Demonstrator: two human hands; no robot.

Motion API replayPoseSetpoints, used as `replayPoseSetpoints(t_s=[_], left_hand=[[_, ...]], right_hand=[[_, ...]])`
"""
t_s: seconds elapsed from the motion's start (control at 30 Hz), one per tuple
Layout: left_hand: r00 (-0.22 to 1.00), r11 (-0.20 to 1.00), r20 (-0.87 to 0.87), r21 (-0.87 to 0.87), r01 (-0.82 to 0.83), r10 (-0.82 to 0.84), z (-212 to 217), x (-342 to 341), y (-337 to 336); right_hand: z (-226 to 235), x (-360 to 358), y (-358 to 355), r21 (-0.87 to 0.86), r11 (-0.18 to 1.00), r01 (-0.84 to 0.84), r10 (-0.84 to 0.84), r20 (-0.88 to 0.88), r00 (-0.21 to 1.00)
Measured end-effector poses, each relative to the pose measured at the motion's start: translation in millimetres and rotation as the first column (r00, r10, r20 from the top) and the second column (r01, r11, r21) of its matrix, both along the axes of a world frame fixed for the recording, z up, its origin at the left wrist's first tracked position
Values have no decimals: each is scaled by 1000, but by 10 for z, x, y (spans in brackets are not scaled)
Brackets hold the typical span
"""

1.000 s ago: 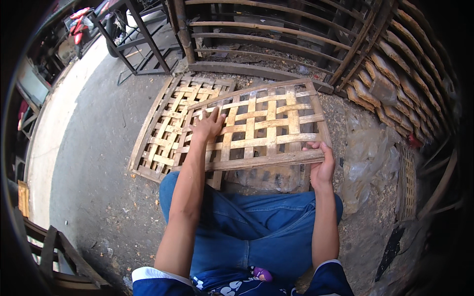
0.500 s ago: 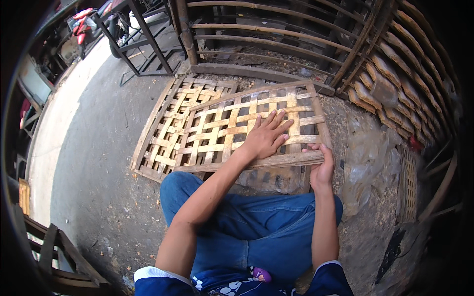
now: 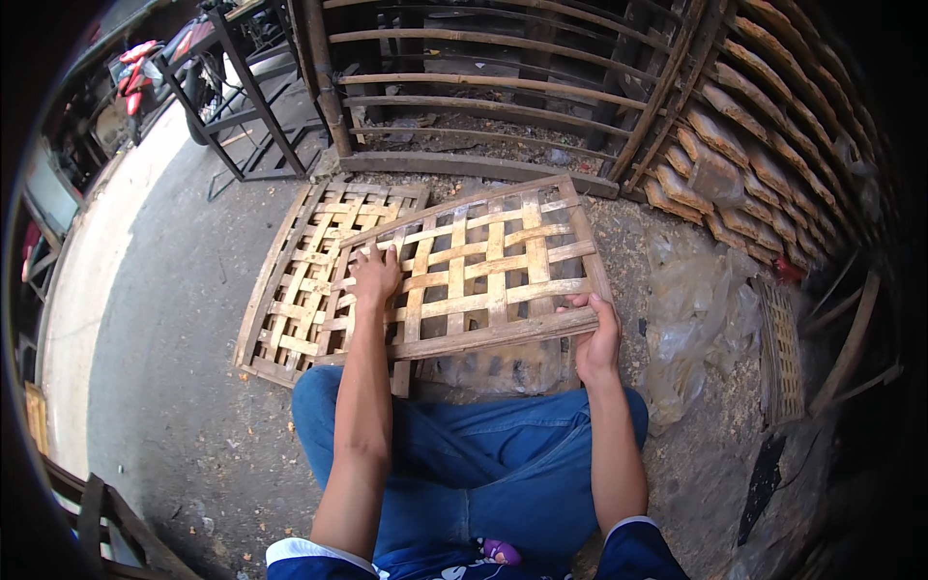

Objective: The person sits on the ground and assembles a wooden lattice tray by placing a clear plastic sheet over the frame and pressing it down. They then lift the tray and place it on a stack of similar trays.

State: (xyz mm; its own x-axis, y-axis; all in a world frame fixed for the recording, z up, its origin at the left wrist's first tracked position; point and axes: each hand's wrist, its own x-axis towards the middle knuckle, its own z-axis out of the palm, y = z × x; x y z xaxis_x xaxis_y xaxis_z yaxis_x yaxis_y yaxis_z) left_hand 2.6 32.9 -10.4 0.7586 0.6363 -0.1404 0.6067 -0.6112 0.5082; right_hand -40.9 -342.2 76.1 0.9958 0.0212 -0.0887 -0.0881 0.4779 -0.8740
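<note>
Wooden panel (image 3: 498, 253): I'd guess light, stiff; grip frame (image 3: 483, 338).
Left hand (image 3: 375, 278): spread on slats (image 3: 536, 261).
Right hand (image 3: 599, 343): clasping frame.

The floor (image 3: 184, 338) bears a woven panel (image 3: 304, 284) and plastic (image 3: 691, 314).

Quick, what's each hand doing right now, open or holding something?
Left hand: open, resting on the woven panel.
Right hand: closed on that panel's near right corner.

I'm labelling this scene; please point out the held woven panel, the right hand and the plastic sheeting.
Held woven panel (image 3: 497, 270): head view, slat near its middle.
Right hand (image 3: 599, 342): head view, middle of hand.
Plastic sheeting (image 3: 688, 331): head view, crumpled middle.
</note>
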Motion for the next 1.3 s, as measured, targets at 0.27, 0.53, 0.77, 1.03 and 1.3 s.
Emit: replayPoseSetpoints(t_s=[0.27,0.53,0.77,1.03,1.3], left_hand=[[607,678,303,307,668,-735,989,-96,-1512],[770,750,3,227,621,-638,590,-3,-1249],[937,939,-69,13,344,-342,185,15,-259],[682,749,371,61,660,-630,793,-79,-1311],[572,595,165,274,756,-803,873,-204,-1853]], right_hand=[[20,-55,27,-13,1000,-19,20,39,999],[-130,26,-19,-28,1000,4,-4,-1,1000],[-135,45,-45,-23,1000,6,-6,16,1000],[-114,31,-30,-63,998,-8,12,72,997],[-136,26,12,19,1000,-11,11,8,1000]])
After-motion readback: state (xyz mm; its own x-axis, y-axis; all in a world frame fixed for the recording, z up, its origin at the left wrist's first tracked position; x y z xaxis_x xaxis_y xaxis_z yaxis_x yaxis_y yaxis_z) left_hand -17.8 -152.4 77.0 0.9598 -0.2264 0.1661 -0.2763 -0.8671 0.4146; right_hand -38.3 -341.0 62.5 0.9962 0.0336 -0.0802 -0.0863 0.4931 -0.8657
